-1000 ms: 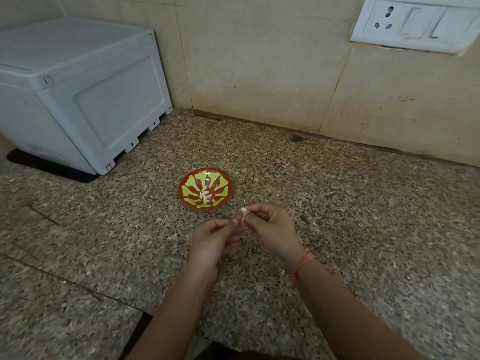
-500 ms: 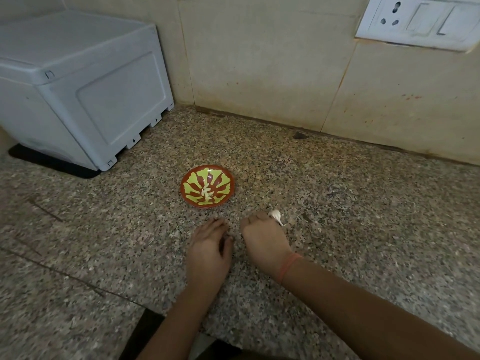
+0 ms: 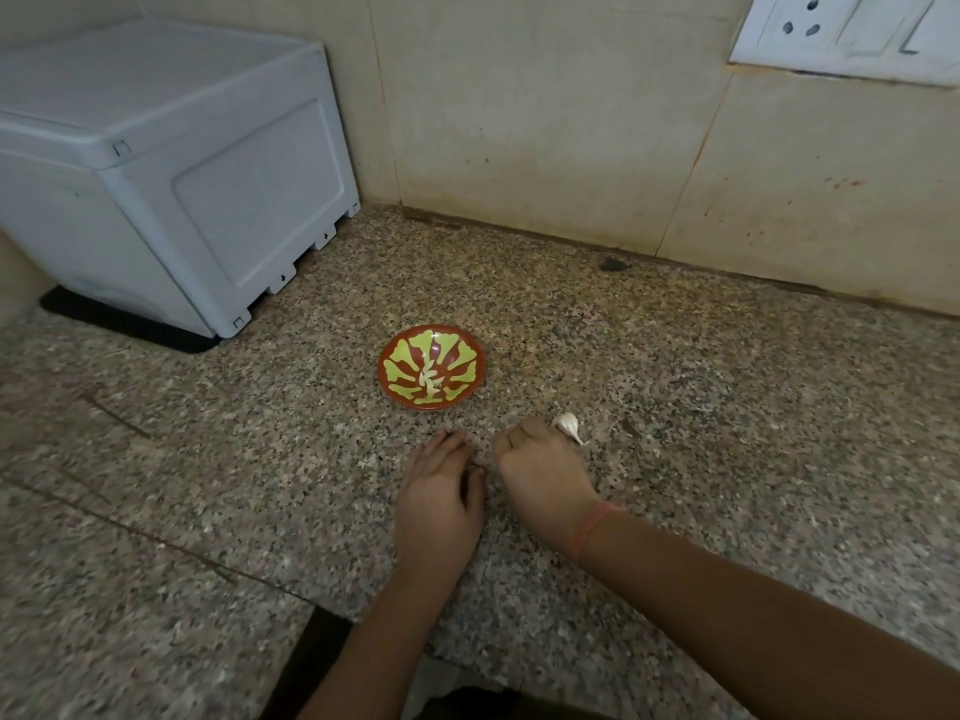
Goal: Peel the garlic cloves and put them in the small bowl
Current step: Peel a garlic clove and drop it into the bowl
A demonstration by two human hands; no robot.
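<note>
The small red bowl (image 3: 470,366) with a yellow-green pattern stands on the granite counter, with a few peeled cloves (image 3: 429,379) in its middle. My left hand (image 3: 439,496) lies flat on the counter in front of the bowl, fingers straight and holding nothing. My right hand (image 3: 540,480) rests beside it with its fingers curled under. A white garlic clove (image 3: 568,424) with its skin and pointed tail pokes out from the far side of those fingers and touches the counter.
A grey plastic box (image 3: 208,174) stands at the back left on a black mat. The tiled wall with a socket plate (image 3: 852,33) closes the back. Small skin scraps (image 3: 631,428) lie right of the clove. The counter's front edge (image 3: 332,610) runs below my forearms.
A second ago both hands held the clove up in the air between their fingertips. They have come down onto the counter, and the left hand has let go and lies flat.
</note>
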